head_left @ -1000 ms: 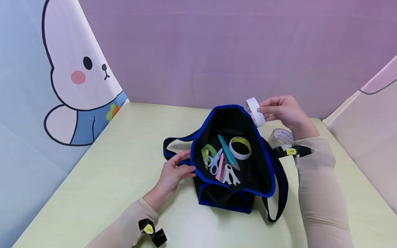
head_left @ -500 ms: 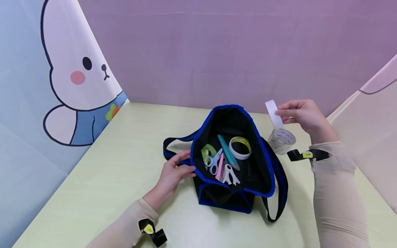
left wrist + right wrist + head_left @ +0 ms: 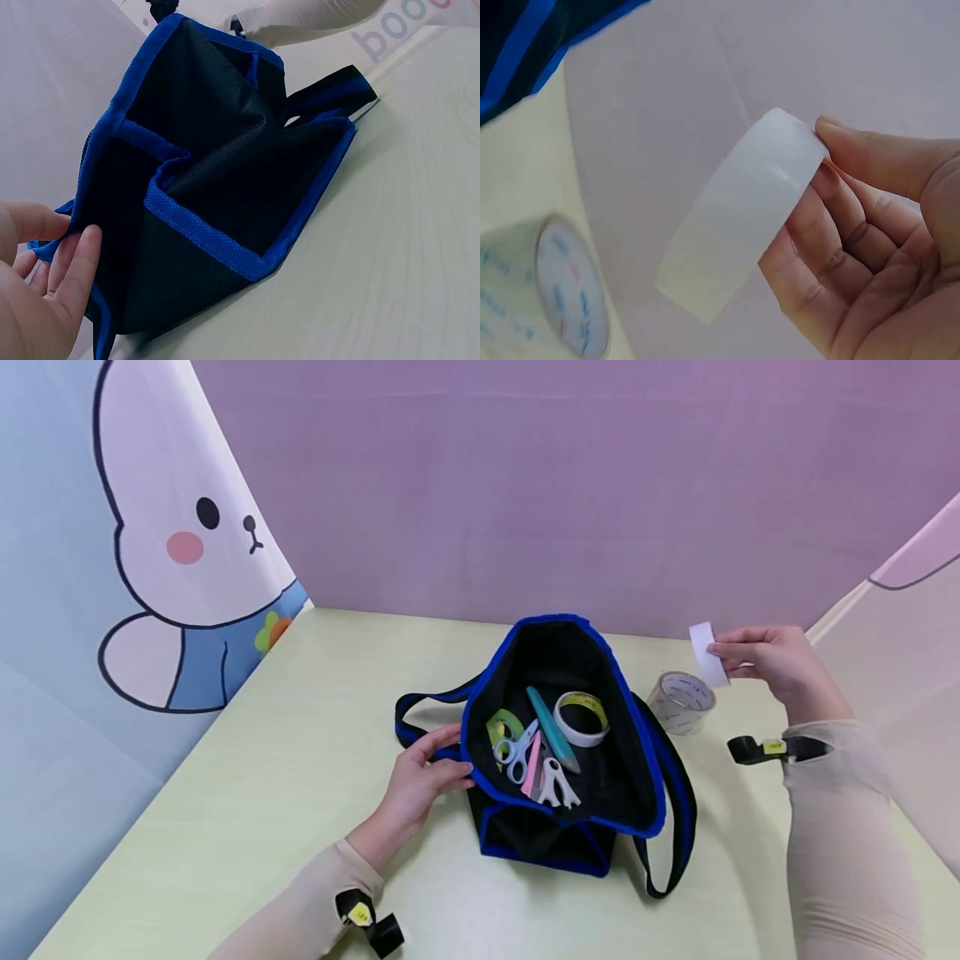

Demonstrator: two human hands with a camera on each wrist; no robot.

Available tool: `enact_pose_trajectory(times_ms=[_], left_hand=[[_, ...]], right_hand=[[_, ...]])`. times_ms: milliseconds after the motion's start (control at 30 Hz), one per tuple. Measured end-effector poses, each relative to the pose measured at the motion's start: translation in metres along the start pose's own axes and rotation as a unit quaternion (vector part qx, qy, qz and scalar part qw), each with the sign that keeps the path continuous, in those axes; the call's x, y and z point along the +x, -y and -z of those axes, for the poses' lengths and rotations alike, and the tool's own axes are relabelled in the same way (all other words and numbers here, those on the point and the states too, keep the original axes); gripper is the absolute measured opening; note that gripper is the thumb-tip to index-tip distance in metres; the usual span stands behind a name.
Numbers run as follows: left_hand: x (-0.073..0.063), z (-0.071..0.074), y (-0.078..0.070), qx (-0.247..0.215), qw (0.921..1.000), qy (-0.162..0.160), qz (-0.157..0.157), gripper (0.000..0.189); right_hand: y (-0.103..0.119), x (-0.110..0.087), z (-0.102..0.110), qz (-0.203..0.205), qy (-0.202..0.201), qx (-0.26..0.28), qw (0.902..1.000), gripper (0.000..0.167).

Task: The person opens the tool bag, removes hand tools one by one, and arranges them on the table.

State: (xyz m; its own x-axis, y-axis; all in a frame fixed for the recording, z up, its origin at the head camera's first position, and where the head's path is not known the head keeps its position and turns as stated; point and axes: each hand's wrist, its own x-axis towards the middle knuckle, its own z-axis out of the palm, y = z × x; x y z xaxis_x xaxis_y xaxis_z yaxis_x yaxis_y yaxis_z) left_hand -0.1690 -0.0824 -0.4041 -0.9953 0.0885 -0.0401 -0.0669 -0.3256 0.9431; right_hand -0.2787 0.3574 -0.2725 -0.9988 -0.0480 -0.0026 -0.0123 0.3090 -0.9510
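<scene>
A black tool bag [image 3: 547, 852] with blue trim stands with its mouth open in the head view. My left hand [image 3: 412, 785] pinches the bag's left rim between thumb and fingers, as the left wrist view also shows. To the right of the bag, my right hand [image 3: 783, 668] holds a white roll of tape [image 3: 708, 654] by its edge, above the table. Just below and left of that roll, a wide clear tape roll [image 3: 681, 703] stands on the table. Inside the bag lie a white-and-yellow tape roll [image 3: 582, 718], a teal pen-shaped tool [image 3: 553, 729] and blue-handled scissors [image 3: 516, 752].
Also in the bag are a green tape roll [image 3: 504, 727], a pink slim tool [image 3: 532, 766] and a white-handled tool [image 3: 557, 783]. The bag's strap [image 3: 678, 810] loops out on the right. A purple cloth wall [image 3: 480, 502] rises behind the pale table [image 3: 247, 810].
My right hand has carried the white tape roll away from the bag's right rim, rightward and lower, past the clear tape roll. The left hand and the bag stay put.
</scene>
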Motion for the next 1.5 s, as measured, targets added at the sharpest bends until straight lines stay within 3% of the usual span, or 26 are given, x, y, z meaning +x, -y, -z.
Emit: enact_pose_trajectory(times_ms=[333, 667, 1033, 1267, 1500], left_hand=[[-0.001, 0.0, -0.001, 0.004, 1.0, 0.001, -0.001, 0.058], [-0.002, -0.001, -0.002, 0.005, 1.0, 0.003, 0.002, 0.058], [-0.001, -0.001, -0.002, 0.003, 1.0, 0.002, -0.001, 0.057], [-0.001, 0.0, -0.002, 0.001, 1.0, 0.006, -0.002, 0.057], [-0.001, 0.0, -0.002, 0.003, 1.0, 0.006, -0.004, 0.056]], right_hand=[[-0.029, -0.002, 0.022, -0.05, -0.026, 0.019, 0.9982, 0.02], [-0.063, 0.0, 0.037, -0.084, -0.044, -0.009, 0.9955, 0.035], [-0.098, 0.006, 0.038, -0.119, -0.068, -0.004, 0.9906, 0.036], [-0.106, 0.01, 0.031, -0.125, -0.076, 0.032, 0.9887, 0.031], [-0.114, 0.017, 0.025, -0.124, -0.074, -0.045, 0.9884, 0.03]])
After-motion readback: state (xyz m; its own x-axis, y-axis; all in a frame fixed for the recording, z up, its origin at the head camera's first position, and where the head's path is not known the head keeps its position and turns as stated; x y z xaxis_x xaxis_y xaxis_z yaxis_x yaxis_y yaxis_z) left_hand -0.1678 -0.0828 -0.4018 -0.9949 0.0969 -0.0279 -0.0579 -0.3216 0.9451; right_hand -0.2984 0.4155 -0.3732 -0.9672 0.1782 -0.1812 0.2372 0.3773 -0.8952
